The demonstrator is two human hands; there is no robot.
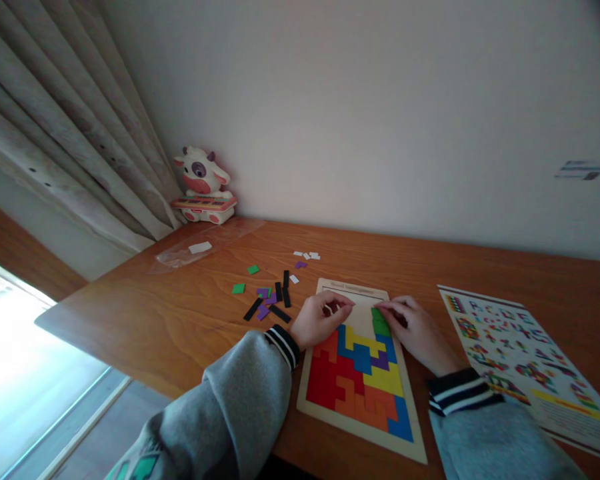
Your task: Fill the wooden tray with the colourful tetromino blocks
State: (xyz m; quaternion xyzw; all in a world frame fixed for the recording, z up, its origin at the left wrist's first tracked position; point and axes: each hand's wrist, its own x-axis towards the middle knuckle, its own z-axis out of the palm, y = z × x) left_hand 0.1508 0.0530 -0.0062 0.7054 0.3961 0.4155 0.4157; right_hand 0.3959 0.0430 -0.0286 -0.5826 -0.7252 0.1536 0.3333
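Puzzle board (361, 315): set on the table (180, 340), part-filled with coloured pieces (325, 381). Left hand (321, 321): poised over the board's left side, fingers curled, tips near together; any hold cannot be told. Right hand (423, 337): fingers bent, placed at green pieces (381, 327) by the right edge; grip cannot be told. Black strips (286, 297): scattered left.

Puzzle board (359, 317) between loose pieces (271, 299) and sheet (525, 360)

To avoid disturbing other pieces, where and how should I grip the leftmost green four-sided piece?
The leftmost green four-sided piece is probably best pinched at opposite edges, from above: it lies flat on the brown wooden table, all edges clear.
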